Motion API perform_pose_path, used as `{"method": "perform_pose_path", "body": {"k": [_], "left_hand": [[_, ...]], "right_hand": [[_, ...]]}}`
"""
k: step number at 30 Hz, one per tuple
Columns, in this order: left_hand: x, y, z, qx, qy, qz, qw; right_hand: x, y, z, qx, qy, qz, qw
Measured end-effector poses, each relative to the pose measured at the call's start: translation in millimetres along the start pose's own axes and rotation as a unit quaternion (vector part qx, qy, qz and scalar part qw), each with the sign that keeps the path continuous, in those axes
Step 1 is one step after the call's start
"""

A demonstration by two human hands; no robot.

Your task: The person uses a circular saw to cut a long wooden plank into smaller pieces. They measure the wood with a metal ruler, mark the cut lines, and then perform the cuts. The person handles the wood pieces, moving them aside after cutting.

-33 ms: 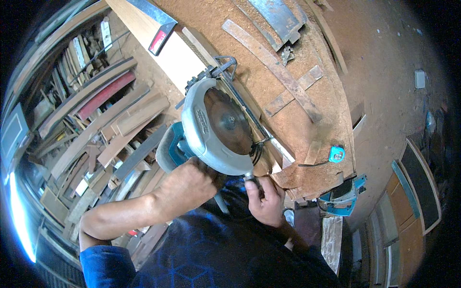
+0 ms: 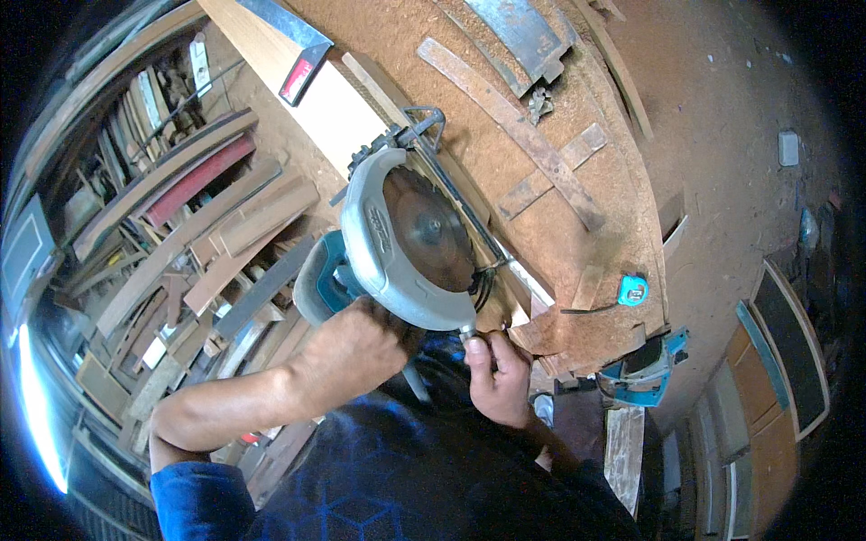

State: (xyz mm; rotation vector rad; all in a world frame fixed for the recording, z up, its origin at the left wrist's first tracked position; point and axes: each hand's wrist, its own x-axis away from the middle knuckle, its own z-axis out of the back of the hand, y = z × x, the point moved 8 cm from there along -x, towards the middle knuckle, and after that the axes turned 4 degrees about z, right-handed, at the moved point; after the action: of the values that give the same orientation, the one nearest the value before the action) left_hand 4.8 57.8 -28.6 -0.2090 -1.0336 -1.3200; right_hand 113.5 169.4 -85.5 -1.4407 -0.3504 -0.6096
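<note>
Boards [image 2: 271,216] left of the circular saw [image 2: 381,266], tape measure [image 2: 633,290] right (on the workbench [image 2: 624,216])

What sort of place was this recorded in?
Most likely a woodworking shop: there's a circular saw, a sawdust-strewn work surface, and many loose boards piled at the left.

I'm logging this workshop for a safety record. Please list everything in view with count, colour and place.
Bench: one, brown, centre
Circular saw: one, grey and teal, centre
Board: one, pale, beyond the saw
Handsaw: one, silver, red and black, on the board
Strips: two, brown, crossed on the bench
Tape measure: one, teal, bench's right end
Plate: one, blue-grey, bench's far end
Tool, kind unclear: one, teal, bench's right edge
Wood pieces: many, mostly brown, left
Light: one, white, left edge
Box: one, white, right
Panels: several, black and brown, right
Shirt: one, dark blue, bottom
Left hand: one, bare, on the saw
Right hand: one, bare, saw's near end
</note>
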Motion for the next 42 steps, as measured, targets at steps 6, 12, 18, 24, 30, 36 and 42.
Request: {"method": "perform_pose_path", "body": {"k": [6, 12, 18, 24, 30, 36, 42], "left_hand": [[1.9, -0.3, 5.4, -0.006, -0.008, 0.035, 0.999], [5.1, -4.7, -2.6, 0.006, -0.101, 0.022, 0.995], [6.2, -5.7, 4.8, -0.015, -0.043, 0.026, 0.999], [4.9, -8.1, 10.4, -0.018, -0.039, 0.029, 0.999], [4.5, -20.5, 12.6, 0.000, -0.021, 0.061, 0.998], [13.8, -53.2, 9.8, -0.037, -0.016, 0.090, 0.995], [21.2, -82.9, 18.7, 0.032, -0.051, 0.161, 0.985]], "right_hand": [[20.5, 29.1, -24.0, -0.260, 0.002, -0.208, 0.943], [22.4, 30.6, -24.9, -0.217, 0.016, -0.177, 0.960], [21.6, 26.0, -36.2, -0.353, 0.012, -0.239, 0.904], [23.9, 34.1, -47.3, -0.454, 0.028, -0.302, 0.838], [17.3, 27.0, -65.1, -0.551, 0.010, -0.334, 0.764], [-14.7, 7.3, -85.4, -0.558, -0.006, -0.303, 0.773], [-43.0, -7.0, -98.2, -0.538, -0.006, -0.308, 0.784]]}}
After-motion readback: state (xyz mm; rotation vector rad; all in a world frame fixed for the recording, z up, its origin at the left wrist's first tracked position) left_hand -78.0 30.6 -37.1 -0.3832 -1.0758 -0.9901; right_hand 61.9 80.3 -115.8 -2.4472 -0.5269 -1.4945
